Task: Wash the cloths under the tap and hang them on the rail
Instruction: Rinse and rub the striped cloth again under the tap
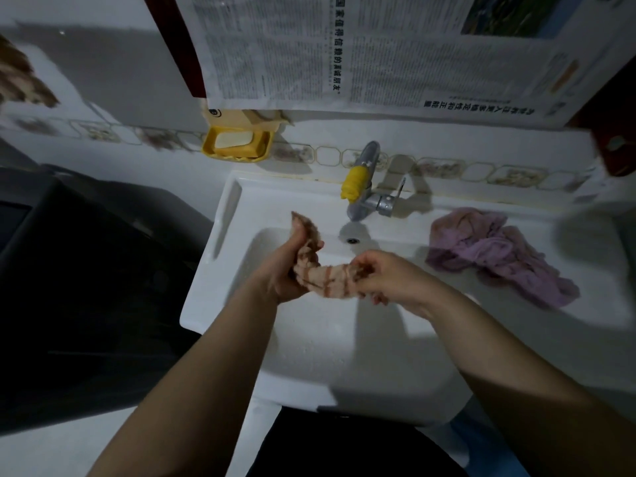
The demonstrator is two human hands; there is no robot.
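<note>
Over the basin of the white sink [261,187] I hold a brown-and-cream striped cloth [327,278], twisted into a tight roll. My left hand [287,270] grips its left end, with a loose corner sticking up above my fist. My right hand [389,277] grips the other end. A crumpled purple cloth [499,256] lies on the sink's right ledge. The chrome tap [364,197], with a yellow sleeve on it, stands behind the basin; no water is seen running. Another brown patterned cloth [20,77] hangs at the far left edge. No rail can be made out.
A yellow soap dish [237,144] with a bar of soap is fixed to the wall left of the tap. Newspaper sheets [344,49] hang on the wall above. A dark bulky object [86,287] stands left of the sink. The drain hole [351,240] is behind my hands.
</note>
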